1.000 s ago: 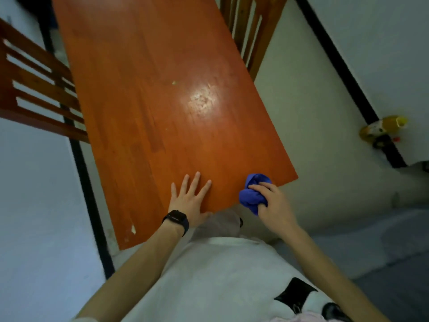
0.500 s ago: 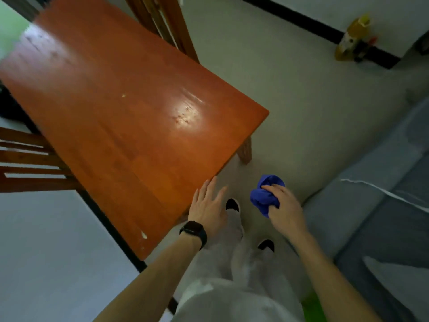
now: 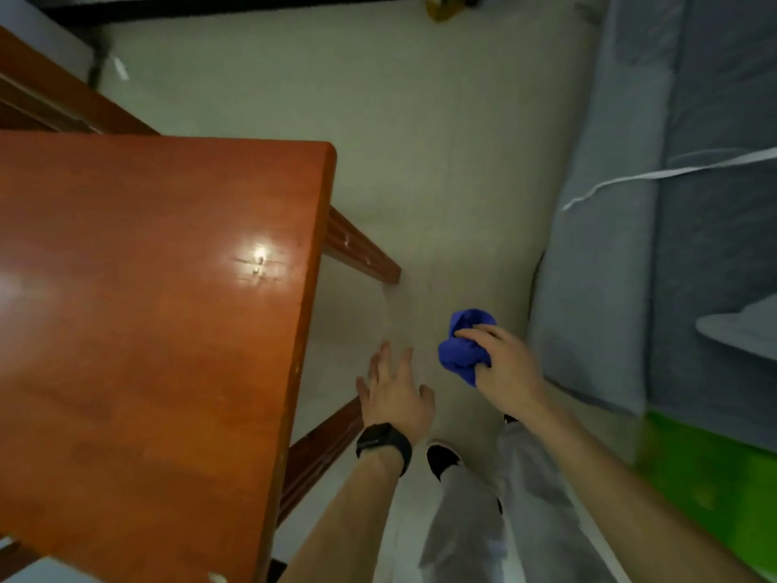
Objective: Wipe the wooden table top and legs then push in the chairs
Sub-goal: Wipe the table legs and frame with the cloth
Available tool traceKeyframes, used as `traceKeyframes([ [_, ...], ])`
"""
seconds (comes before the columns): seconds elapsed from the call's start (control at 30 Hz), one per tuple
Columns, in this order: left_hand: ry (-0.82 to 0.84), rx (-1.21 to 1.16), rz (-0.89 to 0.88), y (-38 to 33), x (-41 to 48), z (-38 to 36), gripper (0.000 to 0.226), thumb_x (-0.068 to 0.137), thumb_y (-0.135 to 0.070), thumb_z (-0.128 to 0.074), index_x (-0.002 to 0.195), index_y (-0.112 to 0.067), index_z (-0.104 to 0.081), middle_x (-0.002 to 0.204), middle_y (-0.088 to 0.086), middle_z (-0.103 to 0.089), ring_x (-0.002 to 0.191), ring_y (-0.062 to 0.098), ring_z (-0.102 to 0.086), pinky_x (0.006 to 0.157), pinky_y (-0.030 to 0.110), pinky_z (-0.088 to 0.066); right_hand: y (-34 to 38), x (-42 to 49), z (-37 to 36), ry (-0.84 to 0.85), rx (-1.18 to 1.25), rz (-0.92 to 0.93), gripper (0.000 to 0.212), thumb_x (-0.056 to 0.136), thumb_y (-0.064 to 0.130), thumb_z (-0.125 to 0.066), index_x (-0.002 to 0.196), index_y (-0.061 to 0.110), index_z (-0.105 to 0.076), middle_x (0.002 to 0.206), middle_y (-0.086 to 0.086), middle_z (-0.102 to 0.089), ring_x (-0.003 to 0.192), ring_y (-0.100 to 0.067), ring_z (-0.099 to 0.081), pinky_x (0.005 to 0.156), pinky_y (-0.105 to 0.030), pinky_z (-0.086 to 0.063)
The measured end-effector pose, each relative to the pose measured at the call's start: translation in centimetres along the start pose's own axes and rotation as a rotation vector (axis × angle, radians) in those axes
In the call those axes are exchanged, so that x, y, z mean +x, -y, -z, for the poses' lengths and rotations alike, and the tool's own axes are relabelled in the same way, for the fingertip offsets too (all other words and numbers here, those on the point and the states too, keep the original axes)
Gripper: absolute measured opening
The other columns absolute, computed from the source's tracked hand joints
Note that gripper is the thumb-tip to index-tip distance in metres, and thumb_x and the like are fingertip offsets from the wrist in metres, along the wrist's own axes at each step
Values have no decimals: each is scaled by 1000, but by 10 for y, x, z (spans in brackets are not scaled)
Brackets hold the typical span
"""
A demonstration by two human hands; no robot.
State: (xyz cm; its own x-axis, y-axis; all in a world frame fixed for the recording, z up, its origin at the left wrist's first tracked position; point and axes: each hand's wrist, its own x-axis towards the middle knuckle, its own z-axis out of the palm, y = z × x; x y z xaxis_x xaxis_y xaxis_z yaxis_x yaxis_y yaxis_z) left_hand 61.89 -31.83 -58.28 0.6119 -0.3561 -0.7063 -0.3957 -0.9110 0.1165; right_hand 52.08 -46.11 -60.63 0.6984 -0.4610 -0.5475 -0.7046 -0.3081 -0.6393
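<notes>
The orange-brown wooden table top [image 3: 138,330] fills the left of the head view, its short end edge running down the middle. Two table legs show beneath that edge, the far leg [image 3: 361,254] and the near leg [image 3: 323,452]. My right hand [image 3: 504,368] grips a bunched blue cloth [image 3: 462,347] in the air over the floor, right of the table end. My left hand [image 3: 395,389], with a black watch on the wrist, hangs with fingers spread just off the table edge and touches nothing. A wooden chair [image 3: 54,98] shows at the upper left behind the table.
A grey-blue sofa [image 3: 672,204] lines the right side, with a bright green patch [image 3: 706,490] below it. Pale floor [image 3: 420,119] lies between table and sofa. A yellow object [image 3: 441,10] sits at the black skirting at the top. My legs and dark shoes stand beside the table end.
The view has swung round the table's end. My left hand has come off the table top and hangs beside the edge. My right hand still holds the cloth, now over the floor.
</notes>
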Motion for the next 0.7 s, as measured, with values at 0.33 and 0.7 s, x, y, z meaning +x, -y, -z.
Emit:
traceKeyframes([
  [0.33, -130, -424, 54, 30, 104, -52, 61, 96, -31, -57, 151, -31, -29, 161, -3, -20, 145, 16, -27, 117, 38, -29, -34, 84, -59, -49, 461, -67, 54, 85, -2, -48, 119, 39, -56, 108, 16, -60, 104, -9, -58, 78, -16, -40],
  [0.7, -867, -1012, -9, 28, 218, -11, 50, 103, -42, -44, 150, -39, -29, 155, -12, -34, 127, 2, -40, 88, 18, -37, 5, 216, -86, -194, 908, 312, 58, 87, -2, -52, 131, 35, -55, 127, 17, -60, 113, 1, -58, 95, -24, -49],
])
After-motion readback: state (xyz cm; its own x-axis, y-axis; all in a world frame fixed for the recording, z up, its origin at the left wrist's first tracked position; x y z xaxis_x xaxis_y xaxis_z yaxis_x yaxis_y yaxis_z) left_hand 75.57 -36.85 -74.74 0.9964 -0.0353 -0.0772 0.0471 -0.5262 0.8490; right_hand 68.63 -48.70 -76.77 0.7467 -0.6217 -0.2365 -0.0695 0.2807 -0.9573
